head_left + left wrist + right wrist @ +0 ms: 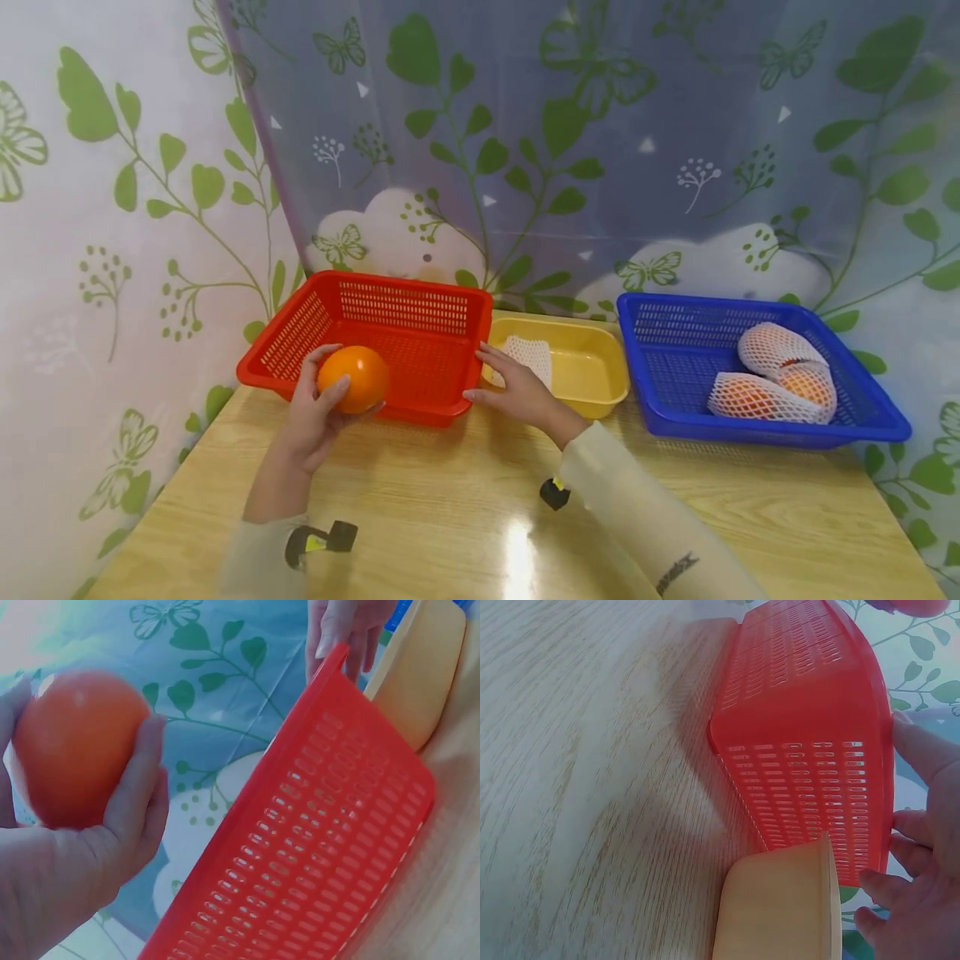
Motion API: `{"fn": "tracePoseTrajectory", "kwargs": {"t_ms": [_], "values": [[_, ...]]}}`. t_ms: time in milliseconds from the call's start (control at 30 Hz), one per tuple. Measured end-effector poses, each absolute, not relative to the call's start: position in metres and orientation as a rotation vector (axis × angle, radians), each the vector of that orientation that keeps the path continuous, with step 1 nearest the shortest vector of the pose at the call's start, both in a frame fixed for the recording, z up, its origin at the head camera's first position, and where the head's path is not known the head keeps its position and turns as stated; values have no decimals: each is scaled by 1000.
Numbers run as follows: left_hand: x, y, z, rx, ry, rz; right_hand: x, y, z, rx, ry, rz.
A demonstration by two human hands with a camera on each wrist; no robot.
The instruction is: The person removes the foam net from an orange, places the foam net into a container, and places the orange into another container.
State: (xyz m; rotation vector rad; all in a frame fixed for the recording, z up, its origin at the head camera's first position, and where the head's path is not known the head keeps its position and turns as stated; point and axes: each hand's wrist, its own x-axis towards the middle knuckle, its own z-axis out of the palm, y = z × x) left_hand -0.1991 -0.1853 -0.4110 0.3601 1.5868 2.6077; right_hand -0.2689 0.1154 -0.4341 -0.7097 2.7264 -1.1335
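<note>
My left hand [318, 417] grips a bare orange [356, 379], fingers and thumb spread round its sides, above the front left of the red basket [420, 414]. In the left wrist view the orange [79, 750] rests in the curled fingers, higher than the basket's rim. My right hand [521, 392] reaches over the near left of the yellow tub [600, 408], its extended fingers at the red basket's right rim. The right wrist view has these fingertips along the basket's rim [885, 772]. Inside the yellow tub lies a white foam net [531, 360].
At the right stands a blue basket [652, 417]. Inside it are several fruits in white foam nets [783, 350]. All three containers stand in a row on the wooden table [450, 517], against a patterned curtain [517, 208].
</note>
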Motion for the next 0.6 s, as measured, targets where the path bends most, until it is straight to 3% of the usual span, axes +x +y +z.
{"fn": "tracePoseTrajectory", "kwargs": {"t_ms": [600], "values": [[-218, -216, -408, 258, 1192, 2866, -269, 113, -434, -690, 2707, -1167]]}}
